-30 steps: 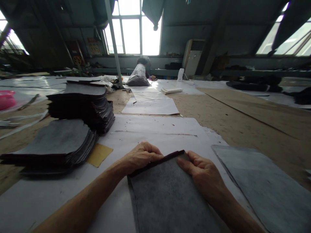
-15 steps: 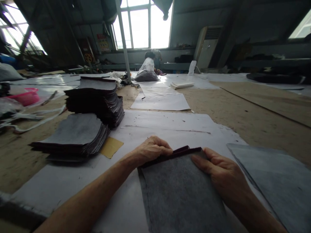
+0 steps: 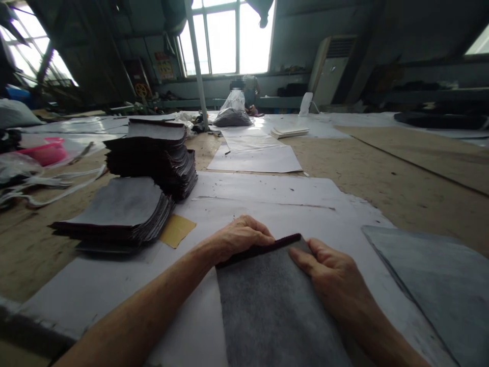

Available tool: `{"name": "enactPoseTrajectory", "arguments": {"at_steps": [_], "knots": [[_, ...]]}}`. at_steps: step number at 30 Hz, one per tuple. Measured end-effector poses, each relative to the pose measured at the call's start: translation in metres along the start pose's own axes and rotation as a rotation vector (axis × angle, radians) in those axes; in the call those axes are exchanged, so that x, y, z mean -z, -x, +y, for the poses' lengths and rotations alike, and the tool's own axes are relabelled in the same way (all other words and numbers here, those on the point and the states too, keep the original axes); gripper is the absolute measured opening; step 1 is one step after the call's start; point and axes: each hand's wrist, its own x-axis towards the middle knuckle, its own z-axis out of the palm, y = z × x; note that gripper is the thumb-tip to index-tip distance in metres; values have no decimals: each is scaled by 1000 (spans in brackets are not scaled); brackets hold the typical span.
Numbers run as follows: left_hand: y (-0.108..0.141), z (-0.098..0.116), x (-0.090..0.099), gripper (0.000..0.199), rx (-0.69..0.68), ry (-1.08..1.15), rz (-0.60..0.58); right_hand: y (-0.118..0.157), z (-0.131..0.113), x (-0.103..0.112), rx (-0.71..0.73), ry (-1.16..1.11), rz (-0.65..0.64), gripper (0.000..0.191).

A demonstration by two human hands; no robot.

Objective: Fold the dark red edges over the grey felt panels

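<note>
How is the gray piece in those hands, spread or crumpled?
Spread: the gray piece shows a broad, uncrumpled face, with left hand and right hand at its far edge.

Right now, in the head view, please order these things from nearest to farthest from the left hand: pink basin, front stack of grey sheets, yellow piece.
From the left hand:
1. Yellow piece, to the hand's left.
2. Front stack of grey sheets, farther left.
3. Pink basin, far left, farther back.
</note>
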Motion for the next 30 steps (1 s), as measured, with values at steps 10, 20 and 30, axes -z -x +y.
{"name": "enactPoseTrajectory", "arguments": {"at_steps": [10, 20, 30], "knots": [[-2, -5, -2, 26, 11, -19, -27, 4, -5, -2, 84, 151, 86, 25], [5, 6, -7, 26, -122, -122, 44, 0, -2, 10, 10, -18, 219, 54], [0, -1, 21, 20, -132, -40, 9, -6, 9, 17, 47, -273, 228, 40]]}}
